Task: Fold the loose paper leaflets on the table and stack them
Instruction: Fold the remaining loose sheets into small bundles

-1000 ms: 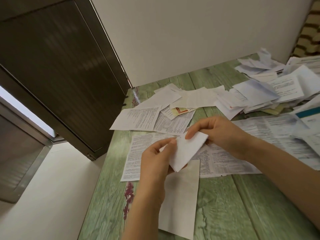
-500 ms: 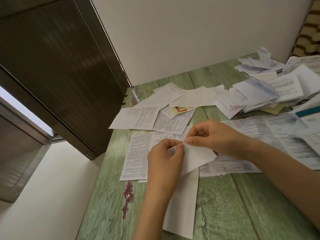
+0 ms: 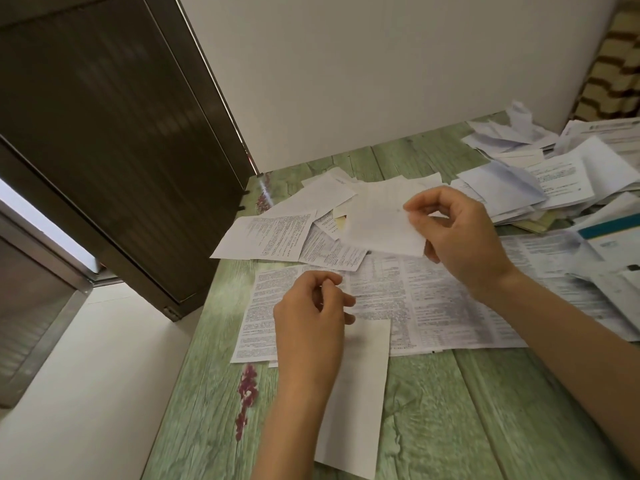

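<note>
The right hand (image 3: 460, 237) pinches a folded leaflet (image 3: 377, 220) above the desk (image 3: 433, 410); left hand (image 3: 311, 323) loosely curled, empty, over printed sheet (image 3: 433, 306).

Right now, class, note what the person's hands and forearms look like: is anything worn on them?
The left hand and right hand are bare: no gloves, rings or watch show. Both forearms are uncovered, no sleeve in view.
</note>
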`<state>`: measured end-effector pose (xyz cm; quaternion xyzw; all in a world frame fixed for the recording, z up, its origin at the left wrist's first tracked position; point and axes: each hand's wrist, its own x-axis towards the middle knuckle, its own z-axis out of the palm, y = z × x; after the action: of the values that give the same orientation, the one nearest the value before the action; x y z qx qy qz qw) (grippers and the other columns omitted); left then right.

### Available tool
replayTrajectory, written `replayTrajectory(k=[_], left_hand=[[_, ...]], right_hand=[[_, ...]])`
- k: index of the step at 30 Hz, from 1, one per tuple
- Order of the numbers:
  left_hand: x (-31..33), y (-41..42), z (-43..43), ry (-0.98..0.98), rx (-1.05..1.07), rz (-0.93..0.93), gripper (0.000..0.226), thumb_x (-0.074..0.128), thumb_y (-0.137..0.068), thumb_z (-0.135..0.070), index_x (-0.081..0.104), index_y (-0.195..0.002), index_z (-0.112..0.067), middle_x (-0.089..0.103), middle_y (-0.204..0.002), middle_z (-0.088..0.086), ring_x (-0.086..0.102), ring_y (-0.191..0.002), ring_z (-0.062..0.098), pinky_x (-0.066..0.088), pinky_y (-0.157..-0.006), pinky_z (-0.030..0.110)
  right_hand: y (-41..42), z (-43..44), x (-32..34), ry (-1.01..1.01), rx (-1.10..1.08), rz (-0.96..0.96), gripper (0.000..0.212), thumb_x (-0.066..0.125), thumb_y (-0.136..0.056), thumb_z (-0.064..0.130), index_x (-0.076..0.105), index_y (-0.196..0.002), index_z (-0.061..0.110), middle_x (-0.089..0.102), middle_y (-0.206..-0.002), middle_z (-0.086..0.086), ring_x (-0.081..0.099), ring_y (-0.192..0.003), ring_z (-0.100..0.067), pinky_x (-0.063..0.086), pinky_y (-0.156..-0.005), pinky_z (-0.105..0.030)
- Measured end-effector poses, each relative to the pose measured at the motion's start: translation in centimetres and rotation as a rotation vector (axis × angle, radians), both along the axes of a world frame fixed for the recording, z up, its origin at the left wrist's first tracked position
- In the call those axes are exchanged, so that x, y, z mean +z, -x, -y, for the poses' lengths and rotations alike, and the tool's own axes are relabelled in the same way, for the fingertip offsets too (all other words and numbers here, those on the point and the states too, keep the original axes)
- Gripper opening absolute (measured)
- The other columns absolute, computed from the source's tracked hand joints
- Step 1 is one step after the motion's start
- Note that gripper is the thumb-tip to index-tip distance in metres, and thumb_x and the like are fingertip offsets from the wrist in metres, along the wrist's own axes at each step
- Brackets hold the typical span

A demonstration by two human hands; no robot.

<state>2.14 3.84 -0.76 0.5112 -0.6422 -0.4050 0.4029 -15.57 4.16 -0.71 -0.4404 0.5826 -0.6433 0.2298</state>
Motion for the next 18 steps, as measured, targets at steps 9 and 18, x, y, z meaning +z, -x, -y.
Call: replayTrajectory(k=[9,18], left_hand=[[-0.3,0.1,-0.1,0.017,-0.017,0.065,0.025,0.042,-0.097,-0.01,0.062,-0.087,-0.022,0.068,-0.071,-0.004,0.063,-0.055,0.008,0.045,-0.051,0.014],[-0.4,-0.1,-0.1,0.045,-0.005,0.118,0.024,0.043,-0.096,-0.01,0.062,-0.088,-0.022,0.067,-0.072,-0.005,0.064,-0.061,0.011,0.045,-0.051,0.015]], right_hand=[[2.6,0.3,-0.7,-0.037,-0.441,-0.421,0.02,0.05,-0.092,-0.002,0.066,-0.103,0.002,0.052,-0.109,-0.013,0.059,-0.074,-0.027,0.042,-0.063,-0.016],[3.3,-0.2,-1.5,-0.448,-0.52,-0.708,0.021,0.057,-0.091,0.005,0.061,-0.111,0.0,0.042,-0.121,-0.016,0.055,-0.081,-0.033,0.041,-0.069,-0.034]])
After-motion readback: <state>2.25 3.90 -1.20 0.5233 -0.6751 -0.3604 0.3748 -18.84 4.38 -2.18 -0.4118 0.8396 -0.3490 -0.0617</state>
